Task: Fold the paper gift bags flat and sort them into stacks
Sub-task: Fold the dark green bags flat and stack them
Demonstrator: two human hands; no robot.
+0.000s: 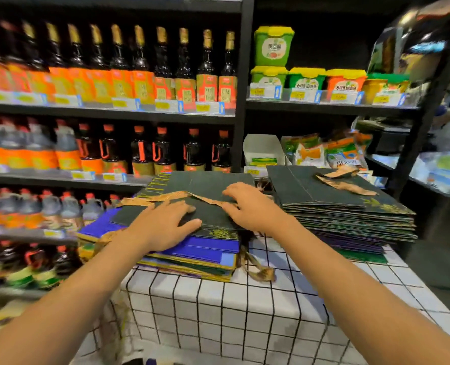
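Note:
A dark green paper gift bag point(205, 188) lies flat on top of the left stack point(197, 256) of blue, green and purple bags. Its gold ribbon handle point(166, 197) trails across it. My left hand point(166, 225) presses flat on the bag's near left part, fingers spread. My right hand point(247, 206) rests on the bag's right edge, fingers slightly bent over the ribbon. A second, taller stack point(350, 217) of flat dark green bags stands to the right, with a gold ribbon point(347, 180) lying on top.
The stacks sit on a white tiled counter point(231, 312) with black grout lines. Shelves of dark sauce bottles point(113, 75) fill the left and back. Green and orange tubs point(305, 80) and snack packets point(342, 151) stand behind the right stack.

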